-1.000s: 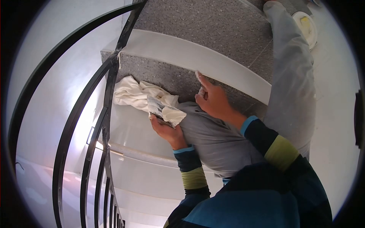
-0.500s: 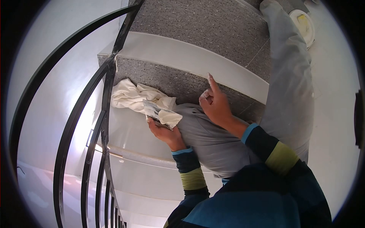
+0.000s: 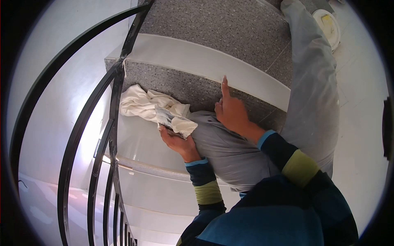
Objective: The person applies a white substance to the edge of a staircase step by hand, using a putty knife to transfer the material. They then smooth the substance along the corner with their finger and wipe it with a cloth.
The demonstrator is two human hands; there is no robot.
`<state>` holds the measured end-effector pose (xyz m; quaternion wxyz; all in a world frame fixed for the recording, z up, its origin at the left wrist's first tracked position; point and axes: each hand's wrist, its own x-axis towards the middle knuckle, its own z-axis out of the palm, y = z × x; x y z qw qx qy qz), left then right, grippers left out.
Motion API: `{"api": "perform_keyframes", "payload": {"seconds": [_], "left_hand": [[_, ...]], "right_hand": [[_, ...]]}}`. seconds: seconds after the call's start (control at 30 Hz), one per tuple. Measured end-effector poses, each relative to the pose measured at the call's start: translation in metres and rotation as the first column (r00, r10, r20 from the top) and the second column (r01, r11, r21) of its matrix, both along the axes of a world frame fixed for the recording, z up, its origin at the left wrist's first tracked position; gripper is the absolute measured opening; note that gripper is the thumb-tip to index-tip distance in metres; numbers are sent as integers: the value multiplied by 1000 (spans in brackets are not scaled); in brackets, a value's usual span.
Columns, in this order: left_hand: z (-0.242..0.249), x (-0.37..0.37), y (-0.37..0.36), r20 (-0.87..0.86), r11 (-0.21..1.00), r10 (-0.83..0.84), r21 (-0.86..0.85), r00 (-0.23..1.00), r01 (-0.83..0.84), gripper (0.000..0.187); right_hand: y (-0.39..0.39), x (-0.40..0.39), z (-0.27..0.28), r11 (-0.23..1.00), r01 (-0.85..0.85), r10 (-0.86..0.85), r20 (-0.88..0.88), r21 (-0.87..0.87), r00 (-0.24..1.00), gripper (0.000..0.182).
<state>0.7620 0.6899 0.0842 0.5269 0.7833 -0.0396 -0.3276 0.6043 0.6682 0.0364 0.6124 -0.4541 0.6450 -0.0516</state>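
Note:
My left hand point(image 3: 178, 144) is wrapped round a flat metal plate point(image 3: 165, 117) that carries a lump of cream-white paste point(image 3: 183, 126). My right hand point(image 3: 233, 110) has its index finger stretched out, its tip at the lower edge of the white riser point(image 3: 197, 57), where the riser meets the speckled grey tread. The other fingers of that hand are curled in, and nothing shows in them. A crumpled cream cloth point(image 3: 141, 102) lies on the tread just behind the plate.
Black metal railing point(image 3: 117, 88) runs down the left side, beside a white wall point(image 3: 53, 102). A round white container point(image 3: 328, 28) with pale paste stands at the upper right, beyond my outstretched grey trouser leg point(image 3: 312, 78).
My right hand has turned and shifted slightly up and left, with its fingertip now at the riser's edge. The left hand and plate have hardly moved.

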Motion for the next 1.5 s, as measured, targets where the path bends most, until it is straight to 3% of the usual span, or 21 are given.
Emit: {"api": "perform_keyframes", "payload": {"seconds": [0.03, 0.1, 0.13, 0.2, 0.23, 0.3, 0.6, 0.7, 0.83, 0.93, 1.0, 1.13, 1.23, 1.3, 1.33, 1.4, 1.43, 1.5], "left_hand": [[0, 0, 0, -1, 1000, -2, 0, 1000, 2, 46], [-1, 1, 0, -28, 999, -5, -36, 1000, 4, 46], [-1, 1, 1, -32, 999, -6, -38, 999, 5, 46], [-1, 3, 3, -48, 1000, -10, -21, 999, 9, 46], [-1, 3, 3, -48, 1000, -9, -21, 999, 8, 46], [0, 2, 2, -42, 1000, 18, -20, 999, -19, 46], [2, 0, -2, -39, 998, 60, 25, 997, -59, 44], [-3, 4, 5, 91, 995, -34, 95, 995, 26, 44], [-4, 7, 10, 131, 991, -74, 120, 989, 59, 44], [0, 3, 3, 3, 999, 18, 29, 1000, -18, 45], [4, 0, -1, -62, 1000, 26, 18, 998, -25, 47], [8, -3, -6, -48, 997, 69, 28, 996, -68, 48], [7, -1, -3, -68, 999, 40, -2, 997, -40, 48], [7, -2, -3, -60, 1000, 21, -6, 998, -21, 48], [7, -2, -4, -61, 1000, 21, -5, 998, -21, 48], [7, -4, -5, -48, 999, 32, -1, 998, -32, 48], [7, -4, -5, -48, 1000, 31, -2, 998, -31, 48], [7, -3, -5, -62, 1000, 16, 1, 998, -16, 49]], "right_hand": [[-1, -2, 6, 1000, 2, -2, -1, 0, 1000, 77], [-6, -7, 24, 951, -307, 301, -106, -43, 948, 74], [-2, -9, 26, 951, -307, 301, -110, -43, 947, 74], [8, -15, 27, 981, -137, 150, 85, -140, 985, 73], [7, -15, 24, 980, -138, 151, 85, -141, 985, 73], [5, -14, 17, 964, 264, -260, 84, -37, 962, 72], [-13, -4, 7, 898, 382, -421, 174, 220, 890, 74], [-13, 4, 2, 896, 402, -433, 173, 188, 884, 74], [-19, 15, 3, 890, 413, -448, 202, 196, 871, 74], [-27, 22, 7, 909, 376, -413, 260, 181, 873, 73], [-30, 25, 8, 936, 319, -353, 441, 151, 825, 73], [-25, 23, 9, 965, 256, -250, 492, 57, 834, 73], [-24, 15, 5, 956, 292, -281, 360, 25, 890, 73], [-25, 12, -1, 976, 200, -186, 140, -88, 972, 73], [-28, 13, 2, 976, 199, -186, 139, -88, 973, 73], [-35, 15, 8, 978, -200, 206, -130, 56, 970, 78], [-32, 14, 13, 979, -199, 204, -130, 54, 970, 78], [-23, 12, 27, 930, -364, 359, -93, -47, 929, 75]]}}
